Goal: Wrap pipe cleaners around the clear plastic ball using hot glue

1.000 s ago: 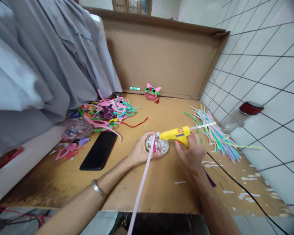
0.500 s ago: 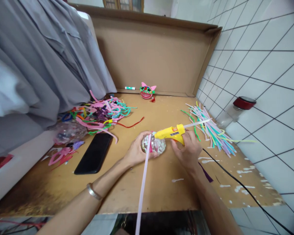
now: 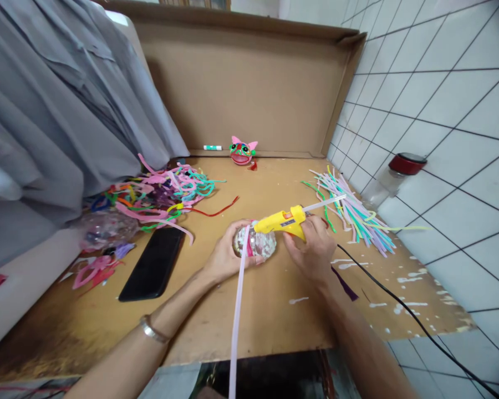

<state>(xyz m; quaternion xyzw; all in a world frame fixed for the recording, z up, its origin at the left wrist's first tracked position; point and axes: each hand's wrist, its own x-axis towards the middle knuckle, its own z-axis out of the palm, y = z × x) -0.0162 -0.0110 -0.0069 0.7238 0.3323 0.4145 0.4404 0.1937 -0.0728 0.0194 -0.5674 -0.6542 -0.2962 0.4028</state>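
Observation:
My left hand [image 3: 227,252] is closed around a small rounded object [image 3: 265,245], clear and whitish with a pink patch; its exact kind I cannot make out. A long pale pink pipe cleaner [image 3: 238,299] lies across its left side and hangs down past the table's front edge. In my right hand [image 3: 315,249] is a yellow hot glue gun [image 3: 280,221], gripped by its handle, a clear glue stick [image 3: 326,203] poking out of the back. Its nozzle points left and is at the object's top, close to the pipe cleaner; whether they touch I cannot tell.
Tangled pipe cleaners [image 3: 170,188] and a black phone [image 3: 152,265] lie left. More straight pipe cleaners [image 3: 357,210] are spread right, near a red-lidded jar [image 3: 395,174]. A small decorated animal head [image 3: 242,151] and a glue-stick-like tube [image 3: 213,148] stand at the back. A black cord [image 3: 391,291] crosses the right side.
The whole view has shifted slightly, so everything appears a little further left. Both hands keep their grips, and the glue gun's nozzle stays at the top of the rounded object.

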